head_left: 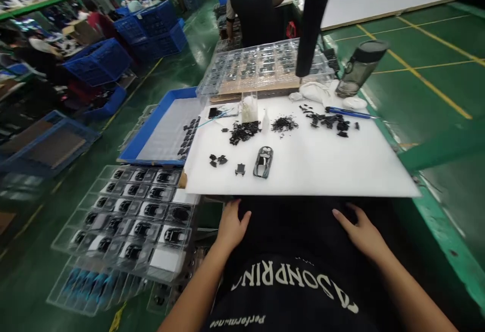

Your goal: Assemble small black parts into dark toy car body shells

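My left hand (232, 225) is just below the near edge of the white work board (322, 170), thumb and forefinger apart, with nothing visible in it. My right hand (361, 231) lies over the dark clothing to the right, thumb also apart from the fingers and no object showing. Some fingertips of both hands are lost against the board edge and dark cloth. On the board, closest to my left hand, are a small black part (240, 170), a grey toy car body (263, 162) and a few black pieces (217, 160).
Piles of tiny black parts (244, 132), a blue pen-like tool (348, 113) and a dark-lidded bottle (361, 69) stand farther back. Left are a blue tray (132, 145) and stacked clear trays of car parts (132, 205). A dark post (316, 18) hangs above; a person (255, 6) stands beyond.
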The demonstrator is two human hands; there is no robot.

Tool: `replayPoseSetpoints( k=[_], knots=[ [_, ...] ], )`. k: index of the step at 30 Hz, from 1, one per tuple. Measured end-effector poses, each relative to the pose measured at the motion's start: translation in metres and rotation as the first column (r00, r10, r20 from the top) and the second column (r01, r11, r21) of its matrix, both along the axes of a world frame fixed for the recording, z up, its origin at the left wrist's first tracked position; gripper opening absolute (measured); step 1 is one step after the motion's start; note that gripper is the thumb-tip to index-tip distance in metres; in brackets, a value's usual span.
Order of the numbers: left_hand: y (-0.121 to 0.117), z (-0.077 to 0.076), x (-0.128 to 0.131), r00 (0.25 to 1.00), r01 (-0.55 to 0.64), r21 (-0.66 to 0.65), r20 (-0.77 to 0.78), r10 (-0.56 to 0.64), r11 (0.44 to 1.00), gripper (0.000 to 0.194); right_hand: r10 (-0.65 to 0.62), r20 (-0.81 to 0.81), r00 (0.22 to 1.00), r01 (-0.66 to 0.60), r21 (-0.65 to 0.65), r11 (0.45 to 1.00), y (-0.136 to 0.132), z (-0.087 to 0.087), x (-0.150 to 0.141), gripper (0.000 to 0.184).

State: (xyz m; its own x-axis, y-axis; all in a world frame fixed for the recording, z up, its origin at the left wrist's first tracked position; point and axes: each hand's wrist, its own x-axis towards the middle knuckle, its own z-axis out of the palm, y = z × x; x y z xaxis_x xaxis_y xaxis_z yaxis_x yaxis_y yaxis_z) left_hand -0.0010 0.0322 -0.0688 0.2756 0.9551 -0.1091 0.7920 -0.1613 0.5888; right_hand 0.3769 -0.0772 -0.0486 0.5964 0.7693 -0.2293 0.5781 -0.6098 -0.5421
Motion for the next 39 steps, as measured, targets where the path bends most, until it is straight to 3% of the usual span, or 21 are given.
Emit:
replayPoseSetpoints(
  k=[4, 7, 11, 15, 18, 21, 24, 27, 30, 33, 35, 39],
  knots=[
    [0.013, -0.027, 0.009, 0.999, -0.039, -0.058, -0.009, 0.038, 0.998, 0.066, -0.084, -0.048, 0.995, 0.082, -0.042, 0.996, -0.018, -0.002, 0.000, 0.070],
    [0.013, -0.033, 0.005, 0.999, -0.053, -0.086, -0.010, 0.052, 0.995, 0.071, -0.048, -0.134, 0.990, 0.040, -0.063, 0.997, -0.021, -0.002, -0.017, 0.069],
    [0.006, -0.025, -0.006, 0.999, -0.039, -0.096, -0.005, 0.039, 0.995, 0.071, -0.016, -0.183, 0.983, 0.007, -0.047, 0.999, -0.016, 0.005, -0.038, 0.075],
    [-0.007, -0.009, -0.007, 0.998, -0.068, -0.010, 0.007, 0.068, 0.998, 0.070, -0.017, -0.156, 0.988, 0.009, -0.047, 0.999, -0.015, 0.021, -0.036, 0.067],
    [-0.021, 0.000, -0.006, 0.996, -0.093, 0.082, 0.018, 0.091, 0.992, 0.071, 0.032, -0.064, 0.997, -0.033, -0.017, 0.999, -0.016, 0.031, -0.033, 0.068],
    [-0.030, 0.007, -0.008, 0.992, -0.122, 0.144, 0.051, 0.115, 0.982, 0.069, 0.172, 0.028, 0.985, -0.173, 0.049, 0.984, -0.012, 0.036, -0.041, 0.071],
    [-0.031, 0.011, -0.011, 0.984, -0.162, 0.150, 0.094, 0.149, 0.975, 0.067, 0.259, 0.114, 0.959, -0.269, 0.085, 0.959, -0.001, 0.040, -0.052, 0.065],
    [-0.028, 0.010, -0.012, 0.983, -0.172, 0.138, 0.095, 0.160, 0.975, 0.065, 0.262, 0.225, 0.939, -0.293, 0.118, 0.949, 0.013, 0.043, -0.062, 0.059],
    [-0.025, 0.002, -0.011, 0.986, -0.156, 0.152, 0.076, 0.146, 0.976, 0.064, 0.379, 0.323, 0.867, -0.440, 0.141, 0.887, 0.021, 0.049, -0.072, 0.044],
    [-0.024, -0.012, -0.009, 0.990, -0.131, 0.146, 0.067, 0.122, 0.981, 0.064, 0.599, 0.362, 0.714, -0.666, 0.089, 0.741, 0.019, 0.061, -0.079, 0.027],
    [-0.025, -0.019, -0.007, 0.991, -0.118, 0.139, 0.075, 0.108, 0.983, 0.064, 0.679, 0.380, 0.629, -0.743, 0.035, 0.669, 0.016, 0.070, -0.079, 0.025],
    [-0.026, -0.023, -0.001, 0.989, -0.115, 0.153, 0.113, 0.099, 0.981, 0.062, 0.723, 0.392, 0.569, -0.769, -0.058, 0.636, 0.016, 0.080, -0.071, 0.019]
  ],
)
